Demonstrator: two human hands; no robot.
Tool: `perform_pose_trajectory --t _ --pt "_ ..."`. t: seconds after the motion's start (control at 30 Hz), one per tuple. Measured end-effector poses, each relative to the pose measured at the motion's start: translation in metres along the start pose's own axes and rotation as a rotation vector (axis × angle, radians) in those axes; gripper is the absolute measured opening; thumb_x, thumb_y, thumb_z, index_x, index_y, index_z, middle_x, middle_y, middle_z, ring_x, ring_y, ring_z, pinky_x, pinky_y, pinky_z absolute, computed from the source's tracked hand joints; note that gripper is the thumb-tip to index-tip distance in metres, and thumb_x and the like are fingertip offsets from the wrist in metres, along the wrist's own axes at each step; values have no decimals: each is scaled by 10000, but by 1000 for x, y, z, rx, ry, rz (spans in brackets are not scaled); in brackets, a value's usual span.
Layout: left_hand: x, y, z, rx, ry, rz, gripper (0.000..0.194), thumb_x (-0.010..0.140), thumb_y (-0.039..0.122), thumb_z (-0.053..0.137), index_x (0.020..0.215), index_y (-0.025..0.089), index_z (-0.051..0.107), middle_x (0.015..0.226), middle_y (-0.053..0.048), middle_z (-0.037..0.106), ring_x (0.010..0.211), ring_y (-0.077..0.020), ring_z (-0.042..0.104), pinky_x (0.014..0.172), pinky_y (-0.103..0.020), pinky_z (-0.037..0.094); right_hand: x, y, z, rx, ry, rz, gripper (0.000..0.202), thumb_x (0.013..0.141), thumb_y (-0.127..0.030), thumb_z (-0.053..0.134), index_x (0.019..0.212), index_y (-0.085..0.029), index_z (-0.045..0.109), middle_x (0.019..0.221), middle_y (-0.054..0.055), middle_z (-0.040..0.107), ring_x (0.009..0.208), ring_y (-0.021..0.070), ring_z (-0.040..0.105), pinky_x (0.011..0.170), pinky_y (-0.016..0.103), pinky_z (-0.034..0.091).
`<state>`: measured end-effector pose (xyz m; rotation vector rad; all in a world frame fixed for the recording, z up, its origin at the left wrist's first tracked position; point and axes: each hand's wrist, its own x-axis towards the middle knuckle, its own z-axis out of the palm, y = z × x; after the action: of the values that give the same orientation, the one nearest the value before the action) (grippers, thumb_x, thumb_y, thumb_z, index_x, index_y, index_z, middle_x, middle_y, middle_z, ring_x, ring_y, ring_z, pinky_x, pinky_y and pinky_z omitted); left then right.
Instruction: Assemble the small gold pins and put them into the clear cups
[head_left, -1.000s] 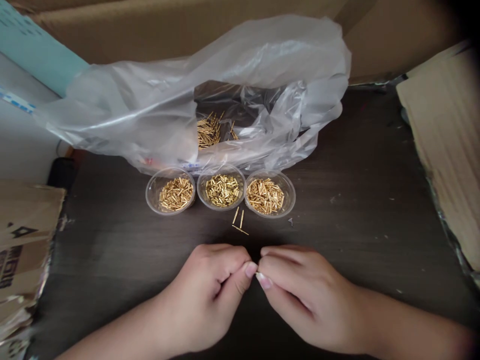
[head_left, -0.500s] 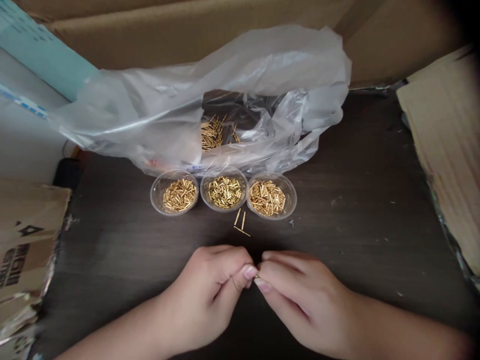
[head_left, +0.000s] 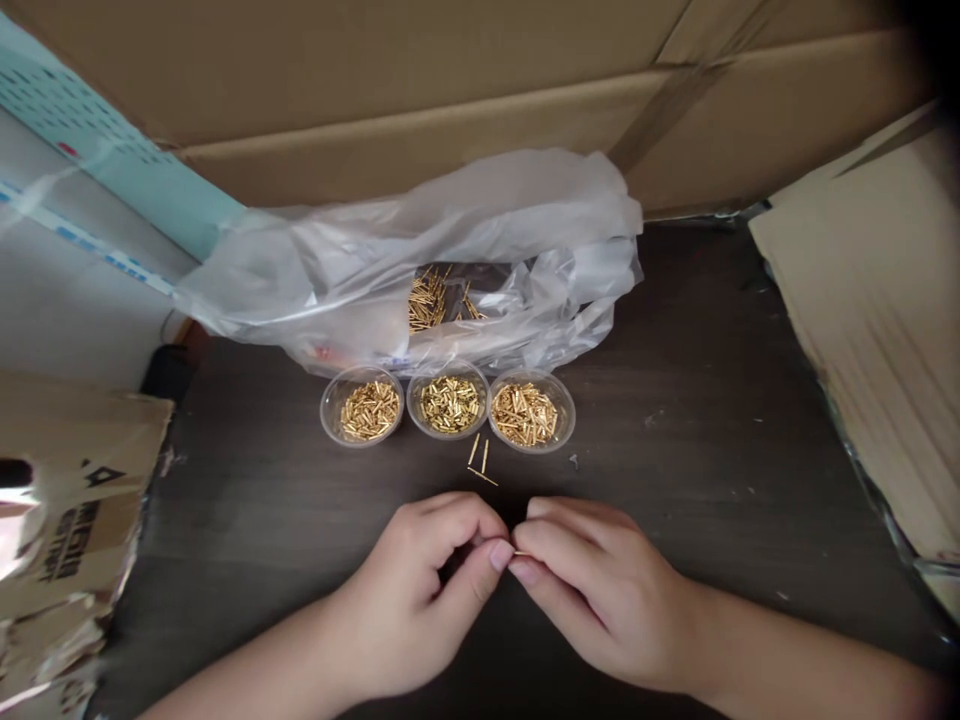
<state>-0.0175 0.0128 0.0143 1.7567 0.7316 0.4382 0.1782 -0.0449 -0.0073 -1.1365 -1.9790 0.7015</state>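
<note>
Both the left hand [head_left: 427, 600] and right hand [head_left: 615, 600] pinch a thin gold-coloured pin [head_left: 520, 553] (mostly hidden by fingertips) between thumb and forefinger, near three loose pins [head_left: 484, 456] and three clear plastic cups [head_left: 331, 412].

The left grip [head_left: 420, 590] and right grip [head_left: 615, 590] meet thumb to thumb above the dark worktop [head_left: 675, 340], pinching a thin golden piece [head_left: 520, 553] between their fingertips. Just beyond the grips lie three loose golden pins [head_left: 484, 456], two side by side and one crosswise nearest the fingers. Farther past them, three clear cups stand in a row: the left cup [head_left: 331, 412], middle cup [head_left: 412, 405] and right cup [head_left: 567, 418], each heaped with small golden pieces. Behind the cups, farther from the grips, a crumpled plastic bag [head_left: 300, 270] lies open on more golden pins [head_left: 426, 303]. Cardboard rises beyond it; a printed carton [head_left: 82, 490] stands left of the left grip.
</note>
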Motion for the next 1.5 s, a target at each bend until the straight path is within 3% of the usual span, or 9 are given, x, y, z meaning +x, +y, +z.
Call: perform_pose_trajectory --t 0.47,0.73,0.87,1.07,1.3,1.5 --pt "1 0 0 -137 6 -54 202 1025 246 490 851 159 544 646 49 492 518 -63 463 535 -202 389 3 5 0 115 191 -32 63 928 -95 632 941 -157 630 805 15 627 660 89 567 610 217 474" --pt "-1 -1 1 -198 -77 -52 211 1013 274 521 843 156 558 697 23 535 573 -80 488 574 -214 406 6 -2 -5 180 244 -103 73 903 -99 634 945 -153 660 806 31 680 651 98 630 599 212 538" --pt "1 -4 0 -122 -64 -14 162 977 249 585 843 159 596 699 20 551 646 -103 500 621 -227 407 6 -3 -4 175 280 -55 106 884 -81 608 938 -169 630 817 32 673 656 108 633 571 221 542" --pt "1 -4 3 -4 150 -6 173 960 201 593 793 157 609 690 16 553 602 -91 503 555 -202 398 0 4 5 -121 126 -55 106 934 -113 567 856 -169 611 793 30 659 675 140 609 640 294 532" --pt "-7 -8 2 266 153 152 57 938 133 626 928 159 676 754 -9 630 629 -103 562 586 -210 451 -10 3 5 -324 89 -109 164 1012 -142 494 986 -150 657 938 74 733 738 171 676 687 324 562" --pt "-5 -8 -1 328 183 171 93 946 148 624 944 158 716 740 -19 655 602 -109 584 558 -217 451 -5 3 2 -257 94 -112 186 1011 -122 485 990 -130 670 963 96 719 811 187 679 734 338 587"
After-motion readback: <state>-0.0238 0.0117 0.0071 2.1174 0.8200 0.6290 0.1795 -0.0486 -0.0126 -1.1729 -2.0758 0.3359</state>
